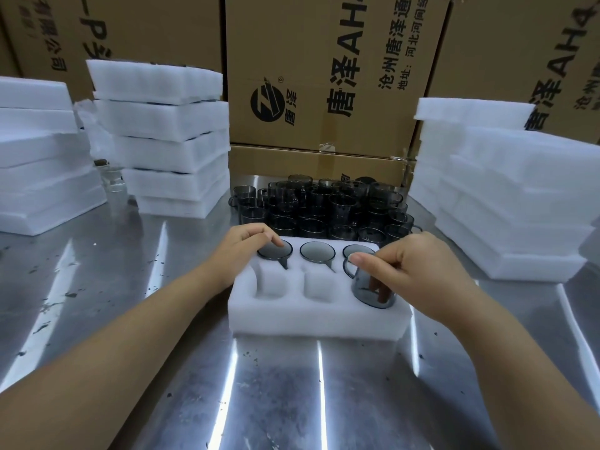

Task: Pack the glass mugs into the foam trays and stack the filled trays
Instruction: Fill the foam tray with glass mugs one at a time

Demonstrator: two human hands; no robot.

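A white foam tray (319, 315) with six pockets lies on the steel table in front of me. Its far row holds three smoky glass mugs; the middle one (317, 251) sits fully down. My left hand (242, 246) rests its fingertips on the rim of the far-left mug (274, 251). My right hand (409, 271) grips a fourth mug (370, 285) by its rim, tilted over the near-right pocket, its handle pointing left. The near-left and near-middle pockets are bare foam. Behind the tray stands a dense cluster of loose mugs (324, 206).
A stack of foam trays (168, 138) rises at back left, another foam pile (42, 151) at far left, and a pile of foam trays (506, 196) at right. Large cardboard boxes (324, 69) wall the back. The steel table (276, 384) shows scattered dark specks.
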